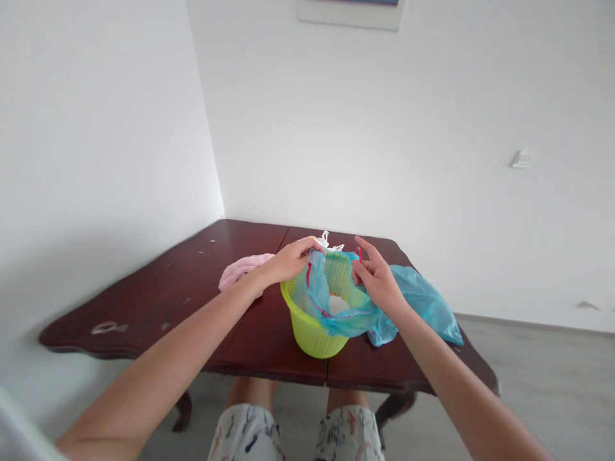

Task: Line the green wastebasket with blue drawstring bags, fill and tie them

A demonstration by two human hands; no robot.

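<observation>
A yellow-green plastic basket [314,342] with a perforated upper wall stands upright near the table's front edge. Draped inside it and over its near rim is a translucent blue drawstring trash bag [353,325], its mouth wide. My left hand [295,256] pinches the bag's edge at the basket's left rim, close to a red bit of drawstring. At the right rim my right hand [373,272] grips the bag's other side, index finger stretched out, beside a raised red drawstring loop [359,253]. Something white shows at the bottom of the basket, partly covered by the bag.
Right of the basket, another stretch of blue plastic bag [427,304] lies on the dark red wooden table [163,291]. A pink cloth [245,266] lies to the left, partly behind my forearm. White plastic handles [327,242] stick up behind the basket. Walls border the table's back and left.
</observation>
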